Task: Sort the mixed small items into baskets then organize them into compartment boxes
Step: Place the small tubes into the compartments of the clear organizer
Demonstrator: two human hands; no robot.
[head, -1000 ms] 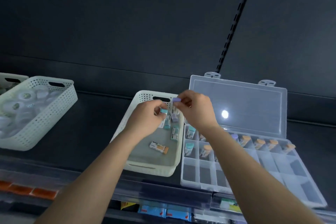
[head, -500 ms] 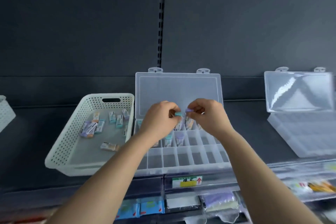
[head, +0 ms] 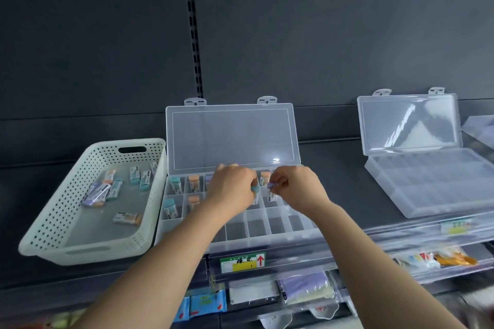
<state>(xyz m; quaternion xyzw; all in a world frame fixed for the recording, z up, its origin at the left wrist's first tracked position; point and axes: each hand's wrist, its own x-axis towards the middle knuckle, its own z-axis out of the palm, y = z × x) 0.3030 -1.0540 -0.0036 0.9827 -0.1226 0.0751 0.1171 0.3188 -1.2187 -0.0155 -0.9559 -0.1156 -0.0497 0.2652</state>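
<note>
A clear compartment box [head: 270, 232] stands open on the dark shelf, lid up. Small erasers in teal and orange stand in its back compartments. My left hand [head: 231, 189] hovers over the box's middle, pinching a teal eraser [head: 255, 189]. My right hand [head: 296, 188] is just right of it, pinching a purple eraser [head: 273, 185]. The two erasers nearly touch above the second row. To the left, a white perforated basket [head: 48, 227] holds several more loose erasers [head: 100, 192].
A second clear compartment box [head: 433, 184] stands open at the right, with no items visible inside. Below the shelf edge hang a price label [head: 243, 262] and packaged goods. The dark back wall rises close behind the boxes.
The view swung right from the basket to the compartment box. Both hands carried their erasers from over the basket to above the box and sank a little toward the compartments.
</note>
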